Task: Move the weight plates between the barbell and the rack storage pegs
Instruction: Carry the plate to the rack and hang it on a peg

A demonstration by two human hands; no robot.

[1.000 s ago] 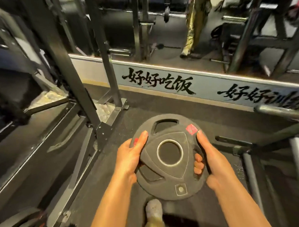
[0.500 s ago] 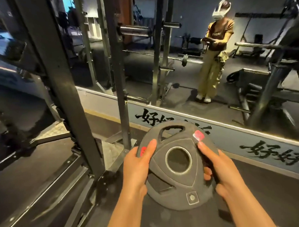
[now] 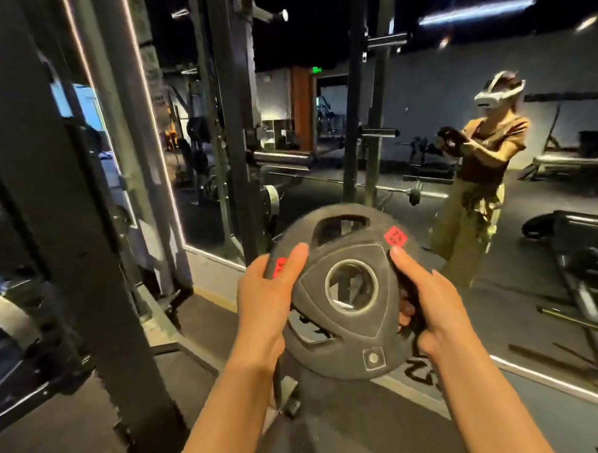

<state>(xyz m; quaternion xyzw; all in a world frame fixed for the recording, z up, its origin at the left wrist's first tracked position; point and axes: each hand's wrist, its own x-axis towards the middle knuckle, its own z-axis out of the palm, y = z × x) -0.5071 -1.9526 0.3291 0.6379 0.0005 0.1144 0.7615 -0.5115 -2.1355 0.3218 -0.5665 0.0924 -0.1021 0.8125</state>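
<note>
A black rubber weight plate [image 3: 350, 323] with grip cut-outs, a steel-ringed centre hole and red labels is held upright in front of me at chest height. My left hand [image 3: 264, 296] grips its left rim, thumb laid across the face. My right hand [image 3: 427, 299] grips the right side, fingers curled through a cut-out and thumb on the face. A barbell sleeve [image 3: 281, 157] lies on the rack straight ahead, above and beyond the plate. Short storage pegs [image 3: 379, 132] stick out of a rack post reflected in the mirror.
A thick black rack upright [image 3: 68, 236] stands close on my left, another upright [image 3: 238, 126] just ahead. A wall mirror [image 3: 458, 151] fills the front and right, reflecting a person with a headset. Part of a large plate [image 3: 7, 318] shows at far left. Dark rubber floor lies below.
The plate has risen with both hands and my view has tilted up from the floor to the rack and mirror. Both grips are the same.
</note>
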